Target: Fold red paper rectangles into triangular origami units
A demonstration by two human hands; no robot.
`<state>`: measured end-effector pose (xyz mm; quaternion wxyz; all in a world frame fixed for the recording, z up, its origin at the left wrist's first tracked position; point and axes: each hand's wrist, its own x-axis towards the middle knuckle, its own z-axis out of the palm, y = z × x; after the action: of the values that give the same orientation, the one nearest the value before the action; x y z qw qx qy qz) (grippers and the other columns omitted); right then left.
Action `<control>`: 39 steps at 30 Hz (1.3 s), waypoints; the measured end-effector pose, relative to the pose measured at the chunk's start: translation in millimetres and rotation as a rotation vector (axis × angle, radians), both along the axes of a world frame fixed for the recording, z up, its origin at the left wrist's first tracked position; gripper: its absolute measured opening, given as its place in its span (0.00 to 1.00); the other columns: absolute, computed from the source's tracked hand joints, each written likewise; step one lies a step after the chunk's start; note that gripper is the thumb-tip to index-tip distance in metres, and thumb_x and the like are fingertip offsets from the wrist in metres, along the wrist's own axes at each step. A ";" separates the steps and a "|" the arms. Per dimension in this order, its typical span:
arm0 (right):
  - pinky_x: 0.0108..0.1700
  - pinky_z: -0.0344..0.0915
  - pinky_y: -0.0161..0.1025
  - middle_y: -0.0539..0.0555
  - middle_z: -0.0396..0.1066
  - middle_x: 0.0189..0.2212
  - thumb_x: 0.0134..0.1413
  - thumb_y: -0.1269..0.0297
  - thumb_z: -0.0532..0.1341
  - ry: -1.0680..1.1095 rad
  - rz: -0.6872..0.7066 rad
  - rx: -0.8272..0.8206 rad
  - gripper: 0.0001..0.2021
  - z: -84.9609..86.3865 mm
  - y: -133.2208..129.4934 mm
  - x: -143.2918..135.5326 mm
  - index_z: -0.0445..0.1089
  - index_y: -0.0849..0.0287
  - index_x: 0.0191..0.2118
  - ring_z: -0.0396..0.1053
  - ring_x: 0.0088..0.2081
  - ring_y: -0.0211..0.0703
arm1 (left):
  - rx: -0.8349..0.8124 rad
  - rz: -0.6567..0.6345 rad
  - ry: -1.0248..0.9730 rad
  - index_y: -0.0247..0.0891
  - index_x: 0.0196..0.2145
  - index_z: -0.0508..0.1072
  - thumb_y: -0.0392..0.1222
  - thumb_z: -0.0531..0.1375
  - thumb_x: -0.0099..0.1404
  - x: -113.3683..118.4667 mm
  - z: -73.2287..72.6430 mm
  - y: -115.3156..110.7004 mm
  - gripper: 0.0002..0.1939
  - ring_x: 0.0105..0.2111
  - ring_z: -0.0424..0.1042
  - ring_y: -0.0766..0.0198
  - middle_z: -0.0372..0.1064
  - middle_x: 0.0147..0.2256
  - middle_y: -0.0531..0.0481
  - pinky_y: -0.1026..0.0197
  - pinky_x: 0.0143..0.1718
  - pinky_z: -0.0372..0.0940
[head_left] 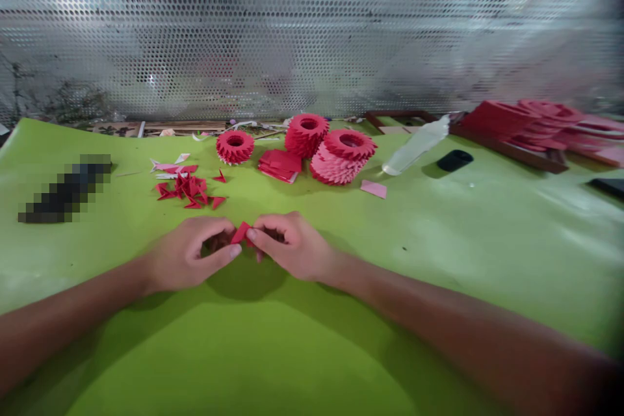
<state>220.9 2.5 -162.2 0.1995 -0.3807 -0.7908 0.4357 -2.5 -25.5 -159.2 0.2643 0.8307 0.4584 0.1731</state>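
Note:
Between my two hands is a small folded piece of red paper (242, 232), bent to a peak at its top. My left hand (192, 252) pinches its left end between thumb and fingers. On the other end, my right hand (292, 246) closes with its thumb on the front face; its fingertips are partly hidden behind. Just beyond the left hand lies a loose pile of folded red paper pieces (188, 188), with some pink and white ones behind it. A stack of flat red paper pieces (279, 164) sits farther back.
Ring-shaped paper models stand at the back: a small red one (234, 147), a taller red one (305, 136) and a pink-and-red one (341, 159). Rightward lie a pink slip (373, 189), a clear bottle (414, 146), a black cylinder (455, 160) and a tray (511, 149) of red paper.

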 end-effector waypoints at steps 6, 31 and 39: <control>0.18 0.49 0.30 0.48 0.68 0.20 0.67 0.54 0.55 0.021 0.028 0.001 0.20 1.6 -1.3 1.1 0.69 0.61 0.28 0.57 0.18 0.31 | 0.063 0.034 0.025 0.36 0.30 0.70 0.47 0.54 0.71 0.8 -2.0 0.7 0.15 0.25 0.64 0.64 0.68 0.26 0.51 0.64 0.25 0.54; 0.23 0.51 0.32 0.47 0.63 0.19 0.66 0.56 0.55 -0.034 0.069 0.211 0.18 0.9 -2.9 0.8 0.65 0.60 0.26 0.58 0.21 0.32 | -0.076 -0.082 -0.161 0.35 0.27 0.71 0.51 0.50 0.74 -3.3 -1.7 6.4 0.23 0.22 0.64 0.68 0.67 0.22 0.53 0.66 0.23 0.54; 0.21 0.56 0.31 0.49 0.70 0.24 0.63 0.48 0.60 0.145 0.106 -0.178 0.19 -0.3 -1.6 2.4 0.71 0.61 0.33 0.61 0.21 0.32 | -0.087 -0.098 -0.177 0.35 0.35 0.75 0.52 0.54 0.73 -3.4 -1.8 3.3 0.19 0.27 0.70 0.64 0.73 0.28 0.50 0.65 0.27 0.62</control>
<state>223.3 0.9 -162.5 0.1985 -0.3221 -0.7514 0.5405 -5.9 -22.2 -161.0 0.3477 0.8213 0.3993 0.2126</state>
